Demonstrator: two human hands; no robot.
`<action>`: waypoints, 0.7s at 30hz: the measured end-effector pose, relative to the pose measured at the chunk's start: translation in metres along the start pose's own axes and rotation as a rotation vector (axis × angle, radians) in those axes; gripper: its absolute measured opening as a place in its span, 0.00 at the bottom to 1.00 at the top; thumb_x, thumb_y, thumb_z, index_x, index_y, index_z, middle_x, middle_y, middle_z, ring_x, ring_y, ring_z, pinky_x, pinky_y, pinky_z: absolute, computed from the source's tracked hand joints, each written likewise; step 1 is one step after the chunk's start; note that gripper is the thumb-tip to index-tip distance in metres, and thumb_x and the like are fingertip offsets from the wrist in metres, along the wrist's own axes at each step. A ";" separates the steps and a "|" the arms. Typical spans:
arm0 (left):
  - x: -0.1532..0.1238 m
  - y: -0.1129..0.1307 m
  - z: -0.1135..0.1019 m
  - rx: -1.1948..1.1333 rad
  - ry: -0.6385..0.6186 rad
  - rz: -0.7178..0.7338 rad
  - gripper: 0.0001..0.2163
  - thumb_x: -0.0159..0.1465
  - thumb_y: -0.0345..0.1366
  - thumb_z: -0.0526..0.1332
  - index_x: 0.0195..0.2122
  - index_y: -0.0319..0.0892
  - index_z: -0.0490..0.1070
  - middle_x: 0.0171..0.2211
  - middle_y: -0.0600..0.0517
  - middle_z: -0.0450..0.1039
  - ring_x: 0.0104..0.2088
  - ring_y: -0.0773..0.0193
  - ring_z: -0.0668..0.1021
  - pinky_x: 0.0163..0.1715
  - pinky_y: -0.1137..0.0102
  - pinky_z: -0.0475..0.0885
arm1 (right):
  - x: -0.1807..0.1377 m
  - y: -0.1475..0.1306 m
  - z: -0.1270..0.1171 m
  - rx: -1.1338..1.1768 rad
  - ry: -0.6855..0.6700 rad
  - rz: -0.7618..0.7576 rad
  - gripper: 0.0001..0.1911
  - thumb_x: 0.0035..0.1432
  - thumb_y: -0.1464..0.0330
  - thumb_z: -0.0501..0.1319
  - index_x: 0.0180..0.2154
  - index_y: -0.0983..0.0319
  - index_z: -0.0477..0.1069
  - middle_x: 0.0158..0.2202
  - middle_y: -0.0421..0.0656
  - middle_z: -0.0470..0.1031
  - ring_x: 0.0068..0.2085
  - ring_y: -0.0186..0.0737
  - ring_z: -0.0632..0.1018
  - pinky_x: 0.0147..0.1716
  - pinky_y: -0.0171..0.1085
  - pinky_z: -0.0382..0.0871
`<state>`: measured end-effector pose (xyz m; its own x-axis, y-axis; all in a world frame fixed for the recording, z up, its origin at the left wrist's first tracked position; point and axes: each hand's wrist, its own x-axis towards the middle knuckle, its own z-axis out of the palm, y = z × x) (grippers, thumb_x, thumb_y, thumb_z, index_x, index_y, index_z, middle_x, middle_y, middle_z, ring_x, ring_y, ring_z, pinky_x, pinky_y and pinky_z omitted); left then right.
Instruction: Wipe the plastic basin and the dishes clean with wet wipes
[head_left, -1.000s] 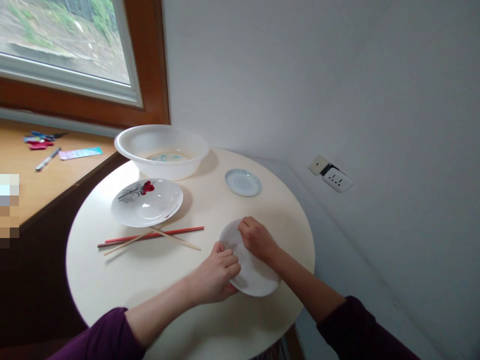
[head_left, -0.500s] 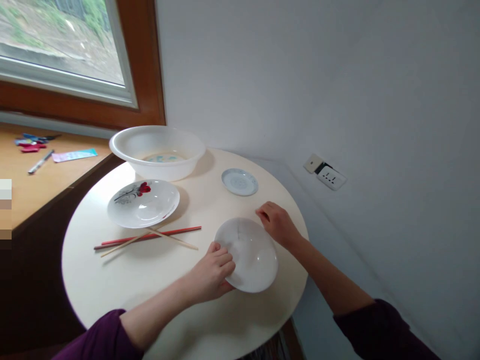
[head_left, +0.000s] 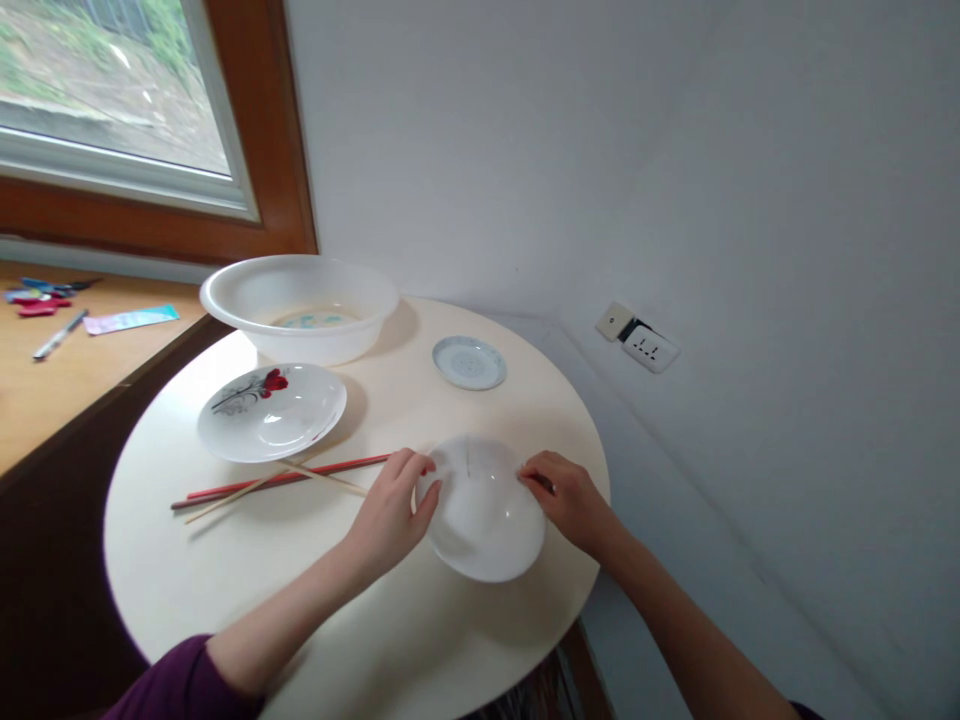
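Note:
A plain white dish, shallow and round, rests on the table's near right part. A thin dark line shows on its inside near the far rim; I cannot tell what it is. My left hand is at the dish's left rim, thumb and fingertips apart, close to the ends of the chopsticks. At the right rim, my right hand has its fingertips pinched together over the dish; anything between them is too small to name. Several red and pale wooden chopsticks lie crossed left of my left hand.
A flower-patterned dish stands beyond the chopsticks, a large translucent basin behind it. Farther back right lies a small pale blue-patterned plate. The round white table meets the wall; a wooden desk stands left.
My left hand has let go of the white dish's near left rim and moved up and left, fingers opening. My right hand has come down to the right rim. The view has shifted slightly right.

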<state>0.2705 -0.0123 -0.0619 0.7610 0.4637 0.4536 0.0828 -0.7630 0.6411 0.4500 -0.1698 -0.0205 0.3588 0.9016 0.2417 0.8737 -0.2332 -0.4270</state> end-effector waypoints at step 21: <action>0.050 0.015 0.016 -0.535 -0.184 -0.388 0.08 0.54 0.34 0.54 0.21 0.43 0.54 0.18 0.60 0.56 0.20 0.71 0.63 0.20 0.76 0.57 | -0.006 -0.011 0.015 -0.205 -0.234 -0.143 0.08 0.56 0.78 0.54 0.29 0.66 0.71 0.31 0.47 0.73 0.36 0.41 0.72 0.36 0.37 0.67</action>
<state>0.3198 -0.0076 -0.0394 0.8413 0.5385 0.0471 0.0786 -0.2080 0.9750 0.4330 -0.1670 -0.0305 0.1639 0.9840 0.0701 0.9660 -0.1457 -0.2138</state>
